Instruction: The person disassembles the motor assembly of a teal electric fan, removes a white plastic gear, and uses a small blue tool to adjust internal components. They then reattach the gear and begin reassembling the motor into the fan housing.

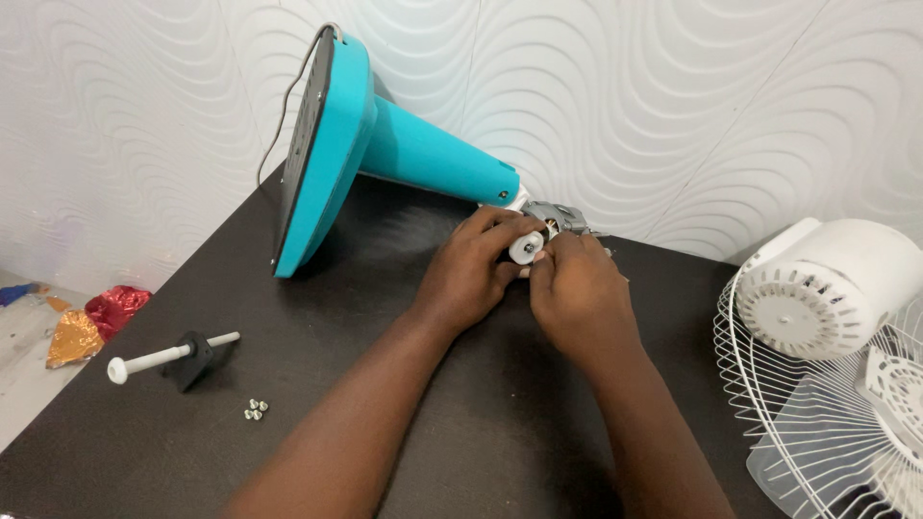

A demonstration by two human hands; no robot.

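Both hands meet at the middle of the dark table [500,432], closed around a small fan motor assembly. The left hand [471,274] wraps its fingers about the grey motor body [558,216], thumb beside the white round knob [526,247] that pokes out between the two hands. The right hand [577,298] is curled against the same knob from the other side, its fingertips hidden, so how firmly it grips cannot be told.

The motor sits at the narrow end of a teal fan stand [423,154] lying on its side, its wide base [322,154] tipped up toward the patterned white wall, a grey cord [288,96] trailing off the base.

To the left, well apart, lie a white bolt through a black block [183,358] and a few small screws [255,409] on open tabletop. At the table's right edge rest a white wire fan guard [817,423] and a white motor housing [827,288]. Crumpled red and orange foil wrappers [96,322] lie on the floor beyond the left edge.
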